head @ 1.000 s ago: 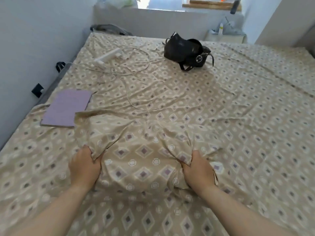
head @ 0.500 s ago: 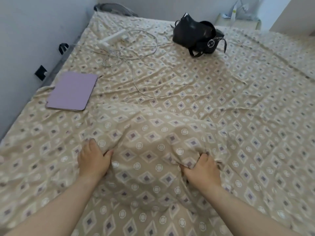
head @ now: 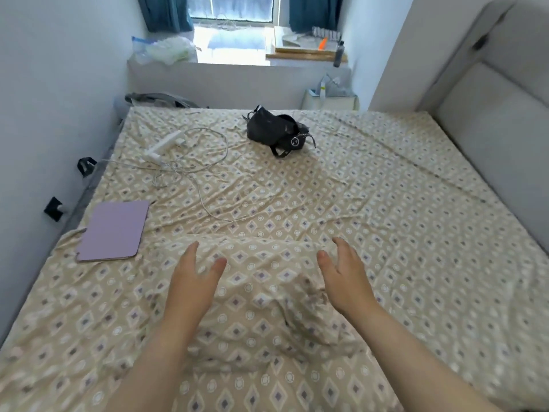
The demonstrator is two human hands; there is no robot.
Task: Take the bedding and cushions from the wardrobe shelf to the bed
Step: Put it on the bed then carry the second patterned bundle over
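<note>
A beige cushion (head: 261, 298) with a diamond pattern lies on the near part of the bed (head: 386, 221), whose sheet has the same pattern. My left hand (head: 193, 283) hovers just above the cushion's left side with fingers spread and nothing in it. My right hand (head: 347, 278) is raised over the cushion's right side, also open and empty. The wardrobe is not in view.
A purple tablet case (head: 114, 231) lies at the bed's left edge. White charger and tangled cables (head: 178, 156) are farther back, with a black bag (head: 276, 132) near the far end. A padded headboard (head: 490, 129) runs along the right, a wall along the left.
Both hands let go of the cushion and lifted off it, fingers now spread. My head tilted up, bringing the window and headboard into view.
</note>
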